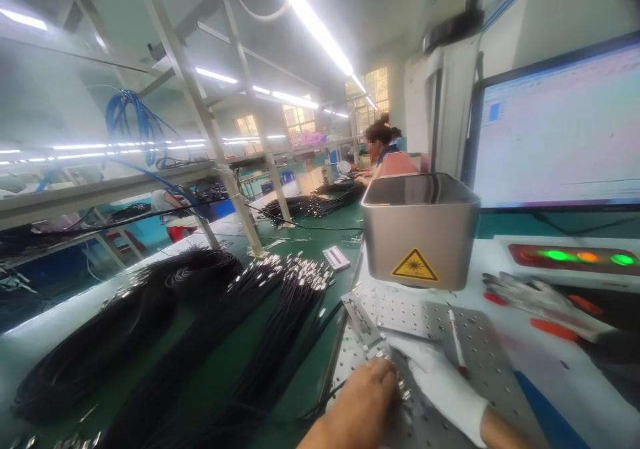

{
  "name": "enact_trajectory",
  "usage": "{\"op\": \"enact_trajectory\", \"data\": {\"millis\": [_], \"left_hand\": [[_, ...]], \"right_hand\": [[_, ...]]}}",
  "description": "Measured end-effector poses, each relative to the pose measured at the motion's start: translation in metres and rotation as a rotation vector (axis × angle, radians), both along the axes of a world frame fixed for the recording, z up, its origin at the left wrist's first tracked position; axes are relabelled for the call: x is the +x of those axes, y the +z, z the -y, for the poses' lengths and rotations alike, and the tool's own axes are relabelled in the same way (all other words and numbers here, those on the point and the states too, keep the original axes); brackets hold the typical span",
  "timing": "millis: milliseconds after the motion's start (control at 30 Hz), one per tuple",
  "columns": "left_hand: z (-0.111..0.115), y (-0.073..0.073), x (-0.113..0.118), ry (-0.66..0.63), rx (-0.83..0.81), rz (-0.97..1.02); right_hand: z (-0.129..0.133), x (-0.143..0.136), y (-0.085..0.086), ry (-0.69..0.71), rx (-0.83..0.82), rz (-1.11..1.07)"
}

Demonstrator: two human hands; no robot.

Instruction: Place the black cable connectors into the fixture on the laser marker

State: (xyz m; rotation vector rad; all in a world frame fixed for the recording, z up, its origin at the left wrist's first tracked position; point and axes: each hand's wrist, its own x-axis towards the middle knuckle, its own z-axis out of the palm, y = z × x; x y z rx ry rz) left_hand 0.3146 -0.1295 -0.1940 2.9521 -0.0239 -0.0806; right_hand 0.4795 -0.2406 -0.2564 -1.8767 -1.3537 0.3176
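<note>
My bare left hand (pixel 367 389) rests on a perforated metal plate (pixel 430 315) at the bottom centre, fingertips on a row of small silver connectors (pixel 395 369). My right hand (pixel 440 385), in a white glove, lies just to the right, its fingers touching the same connectors. Whether either hand grips them is unclear. A red-tipped white pen (pixel 456 339) lies on the plate beside the glove. A grey laser housing (pixel 420 229) with a yellow warning sticker stands over the plate, just beyond the hands.
Bundles of black cables with silver ends (pixel 250 329) cover the green bench to the left. A monitor (pixel 560 129) and a lit button panel (pixel 575 257) stand at right, with grey gloves (pixel 540 299) nearby. Another person (pixel 380 145) works far along the bench. Metal shelf posts (pixel 235 189) rise from the bench.
</note>
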Motion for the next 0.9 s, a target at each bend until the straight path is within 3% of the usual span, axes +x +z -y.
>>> {"op": "enact_trajectory", "data": {"millis": [133,200,333,467,533,700,800,900], "left_hand": [[0.001,-0.011,-0.004,-0.120,-0.027,0.143],[0.003,-0.019,-0.006,-0.186,0.068,0.213],[0.008,-0.031,-0.008,-0.180,0.259,0.305],[0.012,-0.027,-0.007,-0.169,0.157,0.262],[0.013,-0.021,-0.005,-0.074,0.080,0.195],[0.005,0.005,-0.005,0.397,0.128,-0.008],[-0.002,0.012,-0.004,0.431,0.147,-0.049],[-0.006,0.003,0.004,0.433,0.148,-0.041]], "right_hand": [[0.001,-0.003,0.005,-0.006,0.035,-0.013],[0.002,-0.004,0.006,-0.010,0.046,-0.023],[0.005,-0.004,0.003,-0.014,0.032,-0.035],[0.005,-0.004,0.006,-0.038,-0.003,0.005],[0.003,-0.006,0.014,-0.083,-0.069,0.085],[-0.009,-0.016,0.036,-0.341,-0.289,0.301],[-0.020,-0.025,0.041,-0.372,-0.357,0.406],[-0.027,-0.034,0.043,-0.322,-0.415,0.511]]}}
